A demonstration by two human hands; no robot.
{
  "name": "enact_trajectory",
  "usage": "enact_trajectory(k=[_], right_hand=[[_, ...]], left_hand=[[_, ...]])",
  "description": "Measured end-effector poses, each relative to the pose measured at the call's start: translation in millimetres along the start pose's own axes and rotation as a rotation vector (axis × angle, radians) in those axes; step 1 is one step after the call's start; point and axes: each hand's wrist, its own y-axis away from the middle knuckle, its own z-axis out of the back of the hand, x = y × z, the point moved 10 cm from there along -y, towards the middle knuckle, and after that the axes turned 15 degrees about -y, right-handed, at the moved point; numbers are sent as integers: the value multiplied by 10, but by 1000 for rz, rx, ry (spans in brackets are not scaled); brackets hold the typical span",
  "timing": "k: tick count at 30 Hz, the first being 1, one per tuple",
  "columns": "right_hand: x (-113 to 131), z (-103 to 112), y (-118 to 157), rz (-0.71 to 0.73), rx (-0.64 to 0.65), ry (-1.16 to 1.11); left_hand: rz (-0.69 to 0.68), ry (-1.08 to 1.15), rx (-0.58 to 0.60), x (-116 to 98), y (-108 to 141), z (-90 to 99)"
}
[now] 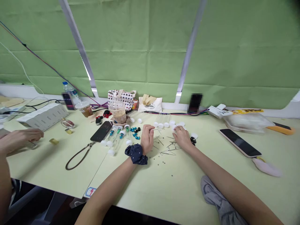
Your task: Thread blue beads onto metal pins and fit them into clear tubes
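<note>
My left hand [147, 139], with a dark blue dotted scrunchie [137, 154] around the wrist, rests on its side. Its fingers are loosely bent, and nothing shows in them. Over to the right, my right hand [182, 137] reaches palm down toward white round caps [180, 124], its fingertips at their near edge; whether they touch is unclear. Thin metal pins [167, 152] lie scattered between both hands. Clear capped tubes [162, 118] lie behind them. Left of my left hand are tubes with blue and green pieces [117, 134] and loose blue pieces [136, 132].
A black phone [102, 131] with a strap [79, 161] and an iced drink cup [118, 112] stand left. Another phone [240, 142] and a clear plastic box [248, 122] lie right. A co-worker's hand [22, 139] works at far left. Green cloth [140, 47] hangs behind.
</note>
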Motion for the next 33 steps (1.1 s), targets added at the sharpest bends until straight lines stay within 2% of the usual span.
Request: enact_trajectory(k=[5,18,27,30,33], right_hand=[[-34,7,-8,-17,-31,-10],[40,20,-13,74,-37,-178],[134,202,5,137,-170,-232],[206,305,38,125,-197,-364],[312,295,62,72,-114,-594]], left_hand=[[3,18,18,18,4,-19],[11,29,19,51,20,-46],[31,7,16,71,21,-39],[59,2,25,98,21,-47],[83,16,36,127,20,-65]])
